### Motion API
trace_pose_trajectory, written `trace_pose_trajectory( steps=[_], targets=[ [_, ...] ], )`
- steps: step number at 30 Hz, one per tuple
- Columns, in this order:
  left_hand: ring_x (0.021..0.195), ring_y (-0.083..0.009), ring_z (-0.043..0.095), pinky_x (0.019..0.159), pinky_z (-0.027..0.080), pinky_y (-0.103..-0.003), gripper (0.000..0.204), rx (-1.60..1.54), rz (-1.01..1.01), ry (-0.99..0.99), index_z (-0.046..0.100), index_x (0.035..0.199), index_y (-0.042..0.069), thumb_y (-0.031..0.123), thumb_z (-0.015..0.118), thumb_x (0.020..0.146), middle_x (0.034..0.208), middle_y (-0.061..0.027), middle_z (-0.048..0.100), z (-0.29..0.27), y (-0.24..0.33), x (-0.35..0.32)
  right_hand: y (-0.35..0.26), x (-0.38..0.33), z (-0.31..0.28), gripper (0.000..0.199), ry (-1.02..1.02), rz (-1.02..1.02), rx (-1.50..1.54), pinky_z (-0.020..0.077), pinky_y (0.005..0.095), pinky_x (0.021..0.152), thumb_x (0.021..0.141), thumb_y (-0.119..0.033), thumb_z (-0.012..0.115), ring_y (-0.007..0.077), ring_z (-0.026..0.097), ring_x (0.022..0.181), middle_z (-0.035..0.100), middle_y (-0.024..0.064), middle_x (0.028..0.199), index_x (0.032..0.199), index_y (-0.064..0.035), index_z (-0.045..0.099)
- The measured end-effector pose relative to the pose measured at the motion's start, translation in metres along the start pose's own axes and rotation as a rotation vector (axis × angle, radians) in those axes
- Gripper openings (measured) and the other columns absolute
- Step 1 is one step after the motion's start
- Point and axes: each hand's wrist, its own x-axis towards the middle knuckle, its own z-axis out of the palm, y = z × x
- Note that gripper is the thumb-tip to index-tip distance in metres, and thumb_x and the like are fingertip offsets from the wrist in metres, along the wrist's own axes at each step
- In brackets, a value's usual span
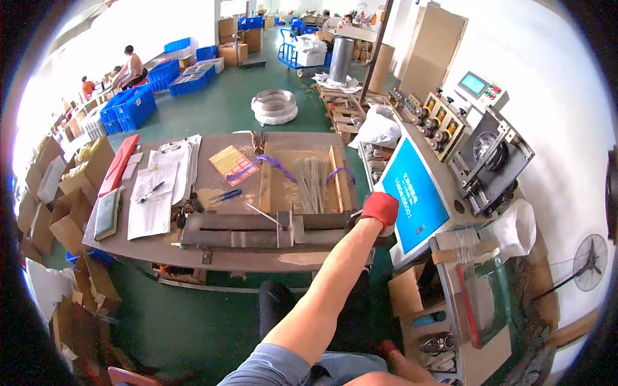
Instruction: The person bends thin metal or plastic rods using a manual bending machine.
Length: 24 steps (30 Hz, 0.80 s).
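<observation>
Steel fixture (235, 230) is spanning the front of the table (248, 257), running left from the left hand. Right hand (388, 349) is hanging nearest the body, well below the left one (also red-gloved, mostly hidden); can't tell if it's gripping anything. Left hand (381, 211) is sitting at the fixture's right end, fingers looking curled; glove is hiding the grip, so can't tell what, if anything, it's holding. Slim rod (264, 215) is angling up off the fixture, left of that hand. Machine with a blue panel (412, 199) is standing just right of it. Beyond the hand, to its left, a wire bundle (312, 186) is lying between wooden rails (339, 177). Farther left, blue-handled tool (229, 195) and papers (153, 193) are lying on the tabletop. Past the table, ahead-left of the hand, wire coil (275, 108) is resting on the floor.
</observation>
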Motion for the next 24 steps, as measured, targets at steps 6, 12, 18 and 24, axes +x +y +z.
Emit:
trace_pose_trajectory(
  steps=[6, 12, 18, 24],
  targets=[
    [0.081, -0.0371, 0.066, 0.071, 0.055, -0.044, 0.020, 0.024, -0.099, -0.055, 0.072, 0.081, 0.010, 0.023, 0.059, 0.072, 0.091, -0.0186, 0.067, 0.004, -0.021, -0.015, -0.086, -0.061, -0.032, 0.041, 0.099, -0.073, 0.076, 0.0497, 0.0406, 0.081, 0.077, -0.033, 0.066, 0.0324, 0.062, 0.097, 0.065, 0.0180, 0.107, 0.109, -0.0067, 0.065],
    [0.082, -0.0328, 0.068, 0.070, 0.055, -0.041, 0.019, 0.083, -0.152, 0.001, 0.073, 0.083, 0.010, 0.018, 0.060, 0.072, 0.089, -0.0154, 0.069, 0.007, -0.017, -0.015, -0.098, -0.078, -0.020, 0.035, 0.209, -0.079, 0.436, 0.0499, 0.0405, 0.081, 0.080, -0.025, 0.062, 0.0328, 0.063, 0.095, 0.066, 0.0170, 0.106, 0.110, -0.0074, 0.064],
    [0.083, -0.0337, 0.067, 0.071, 0.055, -0.041, 0.020, 0.054, -0.089, 0.025, 0.072, 0.085, 0.009, 0.017, 0.058, 0.074, 0.091, -0.0182, 0.068, 0.002, -0.006, -0.008, -0.056, -0.061, 0.013, 0.031, 0.206, -0.124, 0.229, 0.0501, 0.0437, 0.077, 0.078, -0.022, 0.059, 0.0355, 0.063, 0.092, 0.065, 0.0199, 0.102, 0.105, -0.0070, 0.065],
    [0.083, -0.0345, 0.067, 0.071, 0.055, -0.043, 0.021, 0.011, -0.109, -0.026, 0.072, 0.086, 0.009, 0.019, 0.056, 0.076, 0.091, -0.0174, 0.068, -0.011, 0.005, -0.011, -0.083, -0.084, -0.008, 0.036, 0.167, -0.101, 0.145, 0.0500, 0.0446, 0.078, 0.081, -0.032, 0.053, 0.0381, 0.061, 0.094, 0.063, 0.0212, 0.107, 0.106, -0.0092, 0.065]
  ],
)
